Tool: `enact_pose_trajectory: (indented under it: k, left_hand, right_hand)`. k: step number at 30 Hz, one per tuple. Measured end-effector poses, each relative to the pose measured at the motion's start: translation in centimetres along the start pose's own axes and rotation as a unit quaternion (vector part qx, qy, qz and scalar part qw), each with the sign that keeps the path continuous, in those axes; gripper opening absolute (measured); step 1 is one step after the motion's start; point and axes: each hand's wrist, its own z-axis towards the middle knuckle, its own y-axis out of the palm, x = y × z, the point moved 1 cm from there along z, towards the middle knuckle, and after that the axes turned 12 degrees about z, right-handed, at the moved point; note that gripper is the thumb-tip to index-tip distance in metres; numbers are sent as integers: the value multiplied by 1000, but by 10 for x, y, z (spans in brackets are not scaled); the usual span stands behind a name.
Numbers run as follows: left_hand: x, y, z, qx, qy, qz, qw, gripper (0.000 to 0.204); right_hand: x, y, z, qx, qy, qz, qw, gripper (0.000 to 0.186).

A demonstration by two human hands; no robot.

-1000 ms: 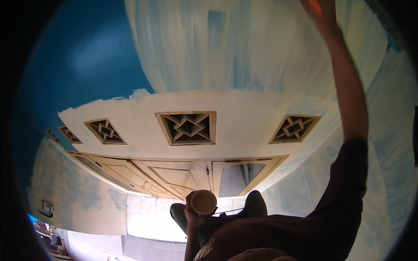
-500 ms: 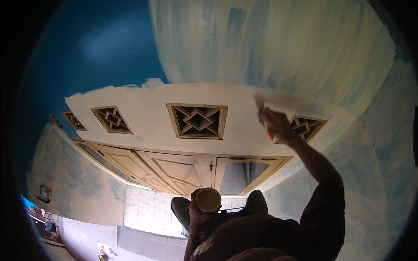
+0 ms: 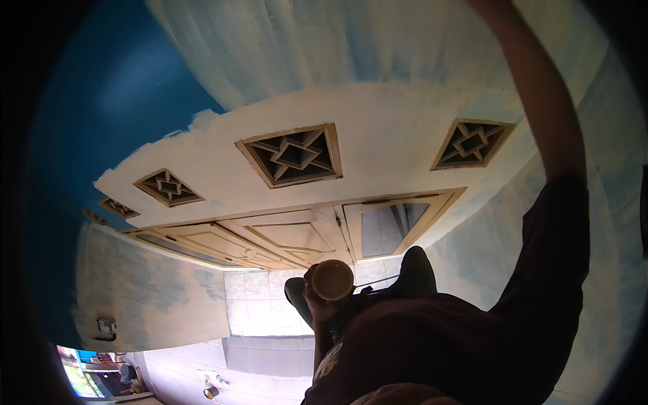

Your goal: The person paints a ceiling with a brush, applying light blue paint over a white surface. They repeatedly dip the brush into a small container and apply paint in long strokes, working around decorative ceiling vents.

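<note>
My left hand (image 3: pixel 322 305) is closed around a round tub (image 3: pixel 333 279), held upright in front of my body; cream paint, or something of that colour, shows inside its rim. My right arm (image 3: pixel 550 115) stretches up along the wall, and the picture's top edge cuts it off near the wrist. Both my right hand and whatever it holds are outside the view. Before me the wall (image 3: pixel 385 135) carries a cream coat, solid around the vents and thin and streaky higher up, where blue shows through. At the upper left the wall is plain glossy blue (image 3: pixel 128 94).
Several square lattice vents (image 3: pixel 295 156) run across the wall above a cream panelled door (image 3: pixel 297 236) and a glazed panel (image 3: pixel 388 226). Pale floor tiles (image 3: pixel 263 304) lie far below. A socket box (image 3: pixel 106 329) sits on the left wall; a small pot (image 3: pixel 210 392) stands at lower left.
My right hand, which held a paintbrush against the wall beside the right vent, has moved up out of view. The scene has shifted with my head; my left hand still holds the tub.
</note>
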Motion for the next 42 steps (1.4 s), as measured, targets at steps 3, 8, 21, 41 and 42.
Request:
enact_pose_trajectory:
  k: [3,8,21,41,42]
  left_hand:
    - [3,3,-10,-16,-49,-81,995,87]
    - [-1,4,5,-69,43,-18,996,91]
    - [11,33,-1,-90,-1,-50,995,70]
    - [-8,52,-1,-128,-76,-150,977,76]
    - [7,43,5,-121,-71,-164,977,77]
  right_hand:
    - [-50,23,-150,-159,182,178,954,18]
    - [-269,-28,-367,-146,768,474,405,26]
    - [-482,-119,-362,-171,823,405,359,15]
    - [-446,-62,-317,176,787,552,212,10]
    - [-439,-68,-310,147,783,543,265,10]
